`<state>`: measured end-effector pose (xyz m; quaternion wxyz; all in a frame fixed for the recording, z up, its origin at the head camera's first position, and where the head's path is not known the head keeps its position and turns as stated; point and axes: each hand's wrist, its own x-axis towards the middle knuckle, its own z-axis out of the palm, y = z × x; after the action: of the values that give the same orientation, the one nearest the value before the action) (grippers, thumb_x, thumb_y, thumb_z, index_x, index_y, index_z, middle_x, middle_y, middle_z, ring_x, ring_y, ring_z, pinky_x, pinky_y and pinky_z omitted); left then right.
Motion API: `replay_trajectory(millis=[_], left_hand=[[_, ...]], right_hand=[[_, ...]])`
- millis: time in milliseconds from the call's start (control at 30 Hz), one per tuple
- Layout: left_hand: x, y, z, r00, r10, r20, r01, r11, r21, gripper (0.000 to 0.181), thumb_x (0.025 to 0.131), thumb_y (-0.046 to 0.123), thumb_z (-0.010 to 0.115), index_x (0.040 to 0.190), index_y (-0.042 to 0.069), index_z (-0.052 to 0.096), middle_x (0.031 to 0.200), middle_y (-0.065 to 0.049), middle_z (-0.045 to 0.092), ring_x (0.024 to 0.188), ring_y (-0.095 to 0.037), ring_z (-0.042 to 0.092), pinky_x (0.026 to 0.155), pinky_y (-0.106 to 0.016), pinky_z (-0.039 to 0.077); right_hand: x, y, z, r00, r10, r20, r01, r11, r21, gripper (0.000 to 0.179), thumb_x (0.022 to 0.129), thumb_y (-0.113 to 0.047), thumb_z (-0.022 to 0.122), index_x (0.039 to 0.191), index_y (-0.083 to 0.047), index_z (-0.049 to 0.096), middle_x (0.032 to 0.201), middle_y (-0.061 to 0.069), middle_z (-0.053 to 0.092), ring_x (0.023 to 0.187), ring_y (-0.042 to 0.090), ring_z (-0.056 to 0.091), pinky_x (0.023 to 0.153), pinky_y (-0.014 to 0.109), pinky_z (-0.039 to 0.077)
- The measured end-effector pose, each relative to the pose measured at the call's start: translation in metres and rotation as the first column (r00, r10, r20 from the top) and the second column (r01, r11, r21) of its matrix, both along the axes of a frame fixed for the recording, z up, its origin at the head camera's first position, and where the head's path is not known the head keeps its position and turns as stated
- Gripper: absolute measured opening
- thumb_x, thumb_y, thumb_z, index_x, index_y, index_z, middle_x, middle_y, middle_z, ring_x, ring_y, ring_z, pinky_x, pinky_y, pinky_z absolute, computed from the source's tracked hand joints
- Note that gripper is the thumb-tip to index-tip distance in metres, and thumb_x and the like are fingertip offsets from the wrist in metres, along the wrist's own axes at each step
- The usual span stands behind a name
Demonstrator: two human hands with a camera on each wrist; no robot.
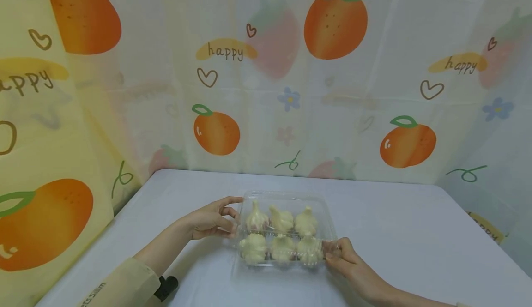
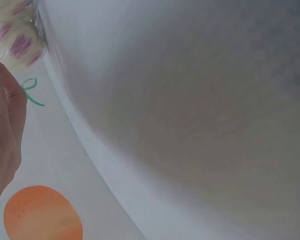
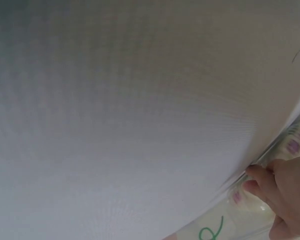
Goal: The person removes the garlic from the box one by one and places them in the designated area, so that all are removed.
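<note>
A clear plastic clamshell box [image 1: 287,197] with its lid down holds several pale garlic bulbs [image 1: 281,220], set in two rows. On its left side my left hand [image 1: 214,219] grips the rim, fingers and thumb bent at the edge. At the right front corner, my right hand [image 1: 349,258] pinches the box between thumb and fingers. The left wrist view catches part of the left hand [image 2: 5,120] beside purple-streaked garlic [image 2: 20,45]. In the right wrist view the right hand [image 3: 285,195] is at the box's edge. Whether the box's underside touches the table cannot be told.
A white-covered table [image 1: 415,242] spreads around the box. Behind it hangs a fruit-print curtain [image 1: 266,113], and a yellowish curtain [image 1: 45,145] runs along the left side. A black strap piece [image 1: 167,288] sits by the left sleeve.
</note>
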<state>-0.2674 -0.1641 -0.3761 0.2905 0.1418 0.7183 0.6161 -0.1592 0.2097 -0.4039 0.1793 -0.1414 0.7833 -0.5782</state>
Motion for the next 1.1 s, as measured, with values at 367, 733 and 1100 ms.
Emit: replay_trajectory(millis=[367, 733, 1100], left_hand=[[0.0011, 0.0000, 0.0006, 1.000, 0.009, 0.006, -0.009, 1.000, 0.006, 0.088, 0.082, -0.004, 0.066, 0.156, 0.012, 0.022, 0.097, 0.001, 0.057, 0.079, -0.011, 0.065, 0.078, -0.027, 0.061], [0.0025, -0.0014, 0.0011, 1.000, 0.020, 0.010, -0.020, 1.000, 0.006, 0.088, 0.082, -0.004, 0.066, 0.157, 0.011, 0.021, 0.097, 0.000, 0.057, 0.079, -0.011, 0.065, 0.078, -0.026, 0.062], [0.0032, -0.0023, 0.0024, 1.000, 0.021, -0.003, -0.021, 1.000, -0.017, 0.094, 0.083, -0.002, 0.068, 0.158, 0.008, 0.013, 0.097, 0.000, 0.058, 0.083, -0.014, 0.062, 0.078, -0.025, 0.061]], right_hand=[[-0.0005, 0.0011, -0.0001, 1.000, -0.003, -0.019, 0.004, 1.000, 0.019, 0.036, 0.105, -0.030, 0.040, 0.112, 0.003, 0.027, 0.152, 0.038, 0.013, 0.145, 0.058, 0.010, 0.116, 0.065, 0.032], [-0.0012, 0.0000, 0.0011, 0.999, -0.025, -0.025, 0.026, 0.998, 0.050, 0.047, 0.105, -0.036, 0.041, 0.126, 0.004, 0.029, 0.152, 0.033, 0.019, 0.140, 0.053, 0.030, 0.113, 0.062, 0.040], [-0.0006, -0.0008, 0.0020, 0.998, -0.056, -0.030, 0.057, 0.996, 0.068, 0.049, 0.104, -0.036, 0.043, 0.129, 0.004, 0.029, 0.154, 0.036, 0.025, 0.141, 0.052, 0.034, 0.111, 0.058, 0.044]])
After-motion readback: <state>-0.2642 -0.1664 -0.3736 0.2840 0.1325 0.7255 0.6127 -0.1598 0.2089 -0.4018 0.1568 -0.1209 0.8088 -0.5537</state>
